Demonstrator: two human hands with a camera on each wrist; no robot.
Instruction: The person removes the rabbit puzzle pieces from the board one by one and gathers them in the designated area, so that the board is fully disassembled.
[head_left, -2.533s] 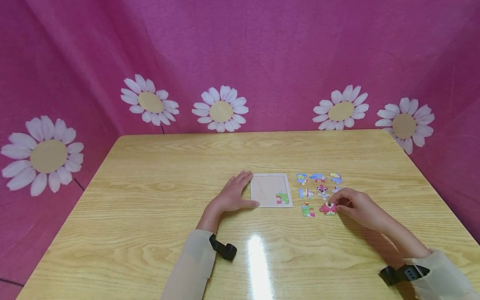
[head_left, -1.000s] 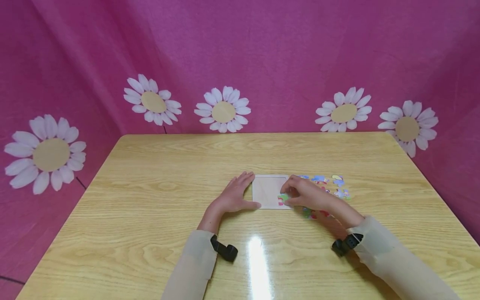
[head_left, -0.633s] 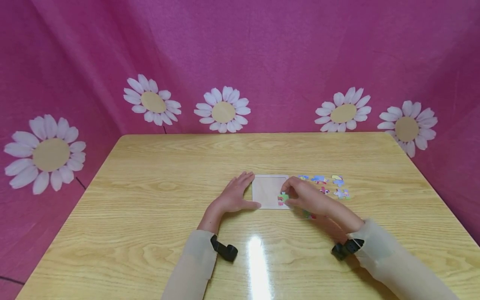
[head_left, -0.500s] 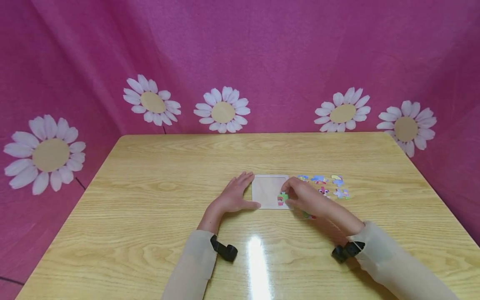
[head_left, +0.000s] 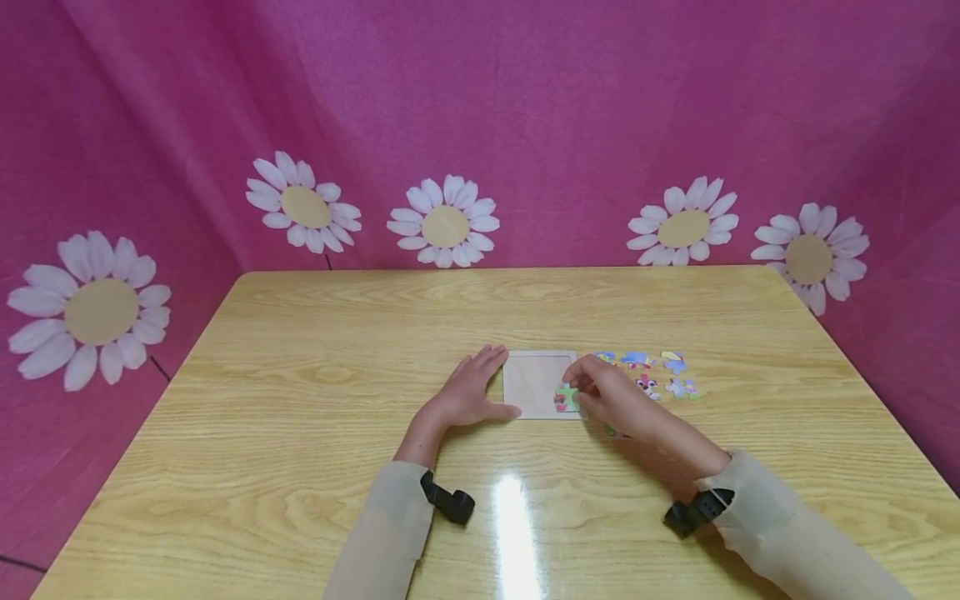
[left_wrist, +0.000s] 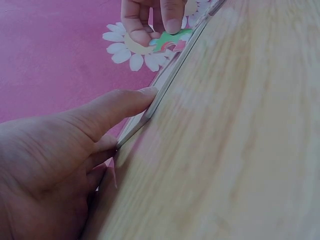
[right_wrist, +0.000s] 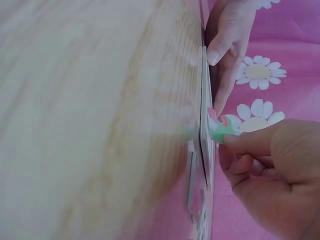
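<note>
A square, pale wooden puzzle tray (head_left: pixel 532 385) lies on the table. My left hand (head_left: pixel 467 396) rests along its left side, thumb at the near corner and straight fingers at the far one; the left wrist view shows the thumb (left_wrist: pixel 132 102) on the rim. At the near right corner, my right hand (head_left: pixel 615 398) pinches a green and pink jigsaw piece (head_left: pixel 566 397) between thumb and fingers. In the right wrist view this jigsaw piece (right_wrist: pixel 218 131) stands tilted over the tray's edge.
Several loose jigsaw pieces lie in rows right of the tray, among them a red-and-white one (head_left: pixel 647 385) and a pale blue one (head_left: pixel 681 387). My right hand partly covers the nearest row. A pink cloth with daisies (head_left: pixel 540 133) hangs behind the wooden table (head_left: pixel 375 333).
My right hand has moved left from the red loose piece to the tray's corner and taken hold of the green piece lying there. The left hand stays put.
</note>
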